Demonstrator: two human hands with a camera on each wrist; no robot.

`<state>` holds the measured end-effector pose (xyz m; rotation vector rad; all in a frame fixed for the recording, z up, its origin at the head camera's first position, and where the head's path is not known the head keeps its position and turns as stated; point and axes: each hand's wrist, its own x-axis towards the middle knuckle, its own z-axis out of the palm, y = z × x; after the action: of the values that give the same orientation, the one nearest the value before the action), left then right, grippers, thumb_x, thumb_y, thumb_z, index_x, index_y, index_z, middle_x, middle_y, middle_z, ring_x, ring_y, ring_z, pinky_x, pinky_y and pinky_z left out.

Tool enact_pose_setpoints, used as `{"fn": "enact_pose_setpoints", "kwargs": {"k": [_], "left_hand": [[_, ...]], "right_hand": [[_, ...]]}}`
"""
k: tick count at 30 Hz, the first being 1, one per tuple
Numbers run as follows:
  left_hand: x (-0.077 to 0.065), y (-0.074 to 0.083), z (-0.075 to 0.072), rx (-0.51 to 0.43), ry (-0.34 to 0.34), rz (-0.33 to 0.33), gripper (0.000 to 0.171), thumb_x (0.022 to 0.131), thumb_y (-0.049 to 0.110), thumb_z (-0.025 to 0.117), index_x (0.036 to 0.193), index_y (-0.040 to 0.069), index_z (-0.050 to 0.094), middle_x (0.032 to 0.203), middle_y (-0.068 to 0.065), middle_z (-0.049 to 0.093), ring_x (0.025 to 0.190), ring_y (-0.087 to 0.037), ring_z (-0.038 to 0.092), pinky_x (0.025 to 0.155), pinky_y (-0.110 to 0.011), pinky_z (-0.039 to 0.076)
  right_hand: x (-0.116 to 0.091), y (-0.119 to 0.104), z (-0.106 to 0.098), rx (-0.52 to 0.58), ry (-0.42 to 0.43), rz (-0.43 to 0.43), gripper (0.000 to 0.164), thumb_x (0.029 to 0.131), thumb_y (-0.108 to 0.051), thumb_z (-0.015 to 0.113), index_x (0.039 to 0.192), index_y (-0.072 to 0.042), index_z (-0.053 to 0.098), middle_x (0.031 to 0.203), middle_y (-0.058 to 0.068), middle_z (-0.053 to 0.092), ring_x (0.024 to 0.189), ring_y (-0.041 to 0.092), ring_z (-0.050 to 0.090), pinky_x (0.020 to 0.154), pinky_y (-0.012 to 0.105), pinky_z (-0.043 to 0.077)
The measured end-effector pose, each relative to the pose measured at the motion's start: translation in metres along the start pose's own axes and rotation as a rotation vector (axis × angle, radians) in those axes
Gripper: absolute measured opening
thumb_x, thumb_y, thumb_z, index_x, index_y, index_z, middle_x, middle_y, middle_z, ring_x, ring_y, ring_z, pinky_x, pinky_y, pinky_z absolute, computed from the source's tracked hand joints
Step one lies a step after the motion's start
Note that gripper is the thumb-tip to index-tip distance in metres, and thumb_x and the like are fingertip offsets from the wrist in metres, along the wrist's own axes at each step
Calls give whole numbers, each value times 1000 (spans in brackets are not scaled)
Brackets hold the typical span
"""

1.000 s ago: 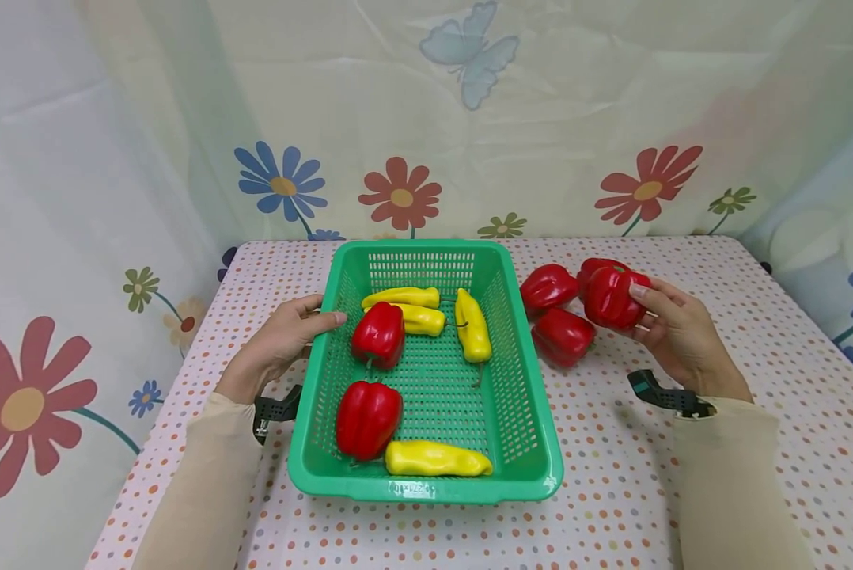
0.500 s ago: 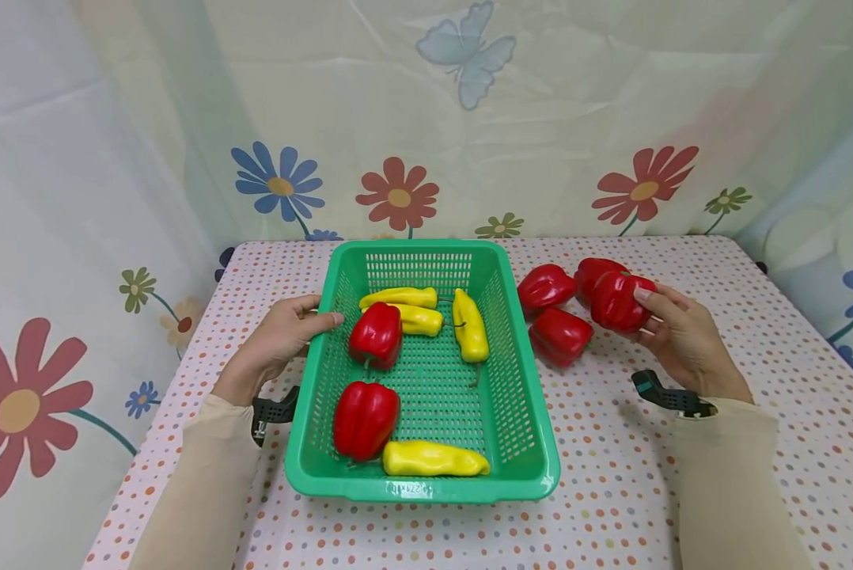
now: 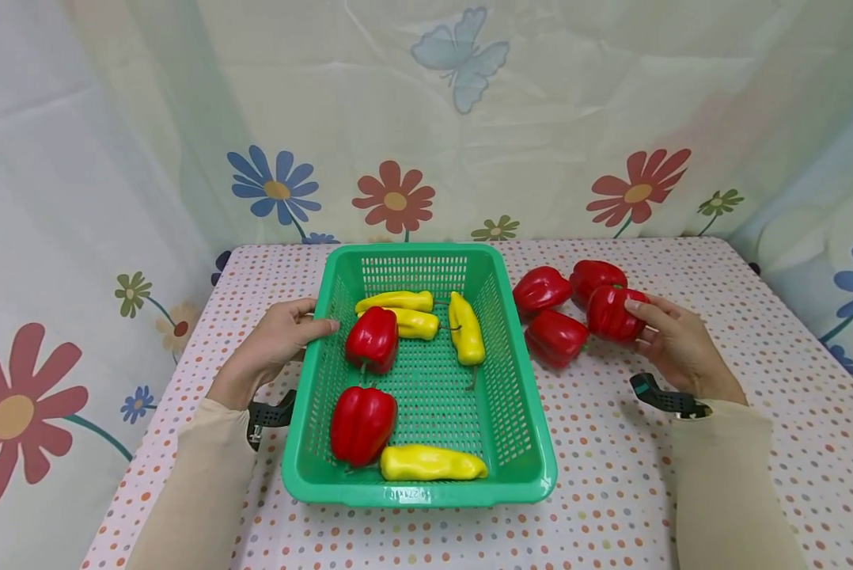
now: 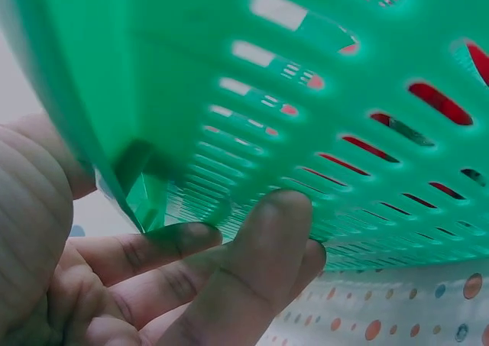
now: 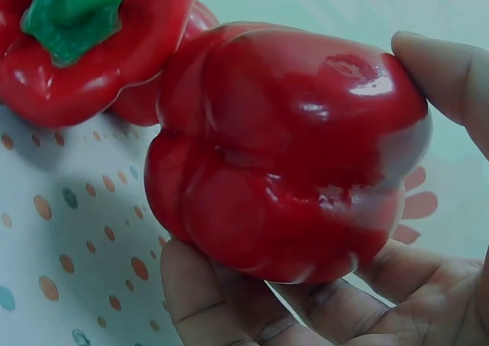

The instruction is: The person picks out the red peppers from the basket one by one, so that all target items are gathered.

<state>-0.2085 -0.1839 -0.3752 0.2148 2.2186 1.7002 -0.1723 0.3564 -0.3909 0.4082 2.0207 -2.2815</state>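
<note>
My left hand (image 3: 278,342) grips the left rim of a green plastic basket (image 3: 419,495), thumb over the rim. The left wrist view shows its fingers (image 4: 260,262) against the outer side of the slotted wall. Inside the basket are two red bell peppers (image 3: 372,340) and several long yellow peppers (image 3: 434,463). To the right of it, my right hand (image 3: 676,340) holds another red bell pepper (image 5: 290,155), with the thumb on one side and fingers beneath. Beside the held pepper lie three more red bell peppers (image 3: 557,338); a green stem (image 5: 76,10) shows on one.
The table wears a dotted cloth (image 3: 612,491). Behind it hangs a flower-patterned curtain (image 3: 540,119), which also closes in the left and right sides. Both wrists carry black camera mounts (image 3: 665,398).
My right hand has shifted the held bell pepper slightly right and toward me, so it covers less of the pepper behind. The left hand keeps its grip on the basket. The head view has turned slightly.
</note>
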Motion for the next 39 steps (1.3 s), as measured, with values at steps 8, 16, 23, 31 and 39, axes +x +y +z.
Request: {"fn": "enact_pose_setpoints", "kwargs": {"k": [8, 16, 23, 31, 39], "left_hand": [[0, 0, -1, -8, -10, -18, 50, 101, 14, 65, 145, -7, 53, 116, -27, 74, 88, -36, 79, 73, -49, 66], [-2, 2, 0, -15, -12, -22, 51, 101, 14, 65, 145, -7, 52, 117, -27, 73, 88, -36, 79, 74, -49, 66], [-2, 2, 0, -17, -17, -10, 52, 101, 13, 64, 147, -7, 50, 121, -29, 71, 90, -38, 78, 74, -49, 66], [-3, 2, 0, -23, -17, -10, 52, 101, 14, 64, 147, -7, 51, 124, -30, 70, 90, -37, 78, 73, -50, 66], [-3, 2, 0, -4, -17, -3, 52, 102, 16, 65, 146, -7, 51, 126, -31, 68, 91, -38, 78, 73, -49, 66]], "right_hand": [[3, 1, -2, -62, 6, 47, 43, 99, -38, 72, 135, -27, 51, 117, -15, 57, 107, 12, 52, 78, 17, 57], [7, 2, 2, -268, 64, 90, 102, 96, -51, 71, 167, -6, 13, 158, 12, 36, 130, 24, 43, 106, 32, 55], [10, 2, 3, -330, 76, 126, 103, 98, -55, 65, 167, -4, 6, 173, 22, 9, 154, 43, 17, 125, 58, 25], [9, 2, 5, -406, 83, 115, 101, 101, -56, 60, 166, -1, 5, 172, 26, 10, 154, 48, 17, 123, 62, 28], [6, -1, 5, -473, 94, 129, 99, 102, -55, 58, 165, 1, 6, 170, 29, 12, 153, 53, 19, 120, 65, 32]]}}
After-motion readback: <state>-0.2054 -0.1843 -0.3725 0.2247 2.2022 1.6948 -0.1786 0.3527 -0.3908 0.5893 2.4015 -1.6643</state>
